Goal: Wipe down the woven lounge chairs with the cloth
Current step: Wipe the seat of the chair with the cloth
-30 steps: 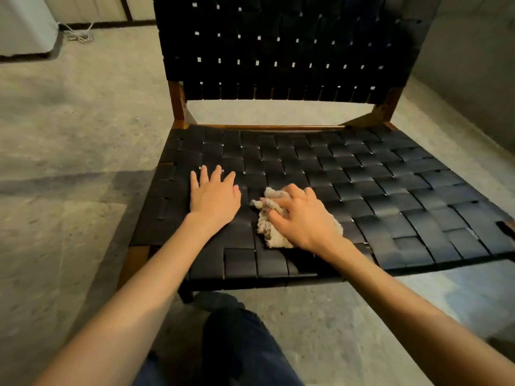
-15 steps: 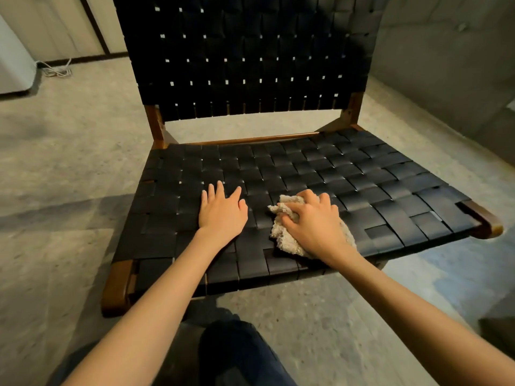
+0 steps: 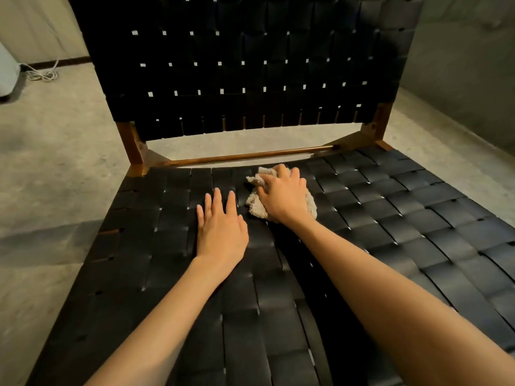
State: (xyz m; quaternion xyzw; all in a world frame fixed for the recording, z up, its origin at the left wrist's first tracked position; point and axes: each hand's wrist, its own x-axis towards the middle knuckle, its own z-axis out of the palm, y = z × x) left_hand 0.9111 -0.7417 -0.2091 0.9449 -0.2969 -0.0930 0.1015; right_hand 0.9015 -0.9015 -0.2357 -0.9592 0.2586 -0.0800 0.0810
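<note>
A black woven lounge chair with a brown wooden frame fills the view, its seat below me and its backrest upright behind. My right hand presses a crumpled beige cloth onto the seat near the rear rail, fingers curled over it. Just left of the cloth, my left hand lies flat on the woven straps with the fingers spread and nothing in it.
Grey concrete floor surrounds the chair. A concrete wall rises at the right. A coiled white cable lies on the floor at the far left beside a pale object at the frame edge.
Both hands have slid from the front part of the seat toward its rear rail, the right one carrying the cloth along. My head has moved closer over the seat.
</note>
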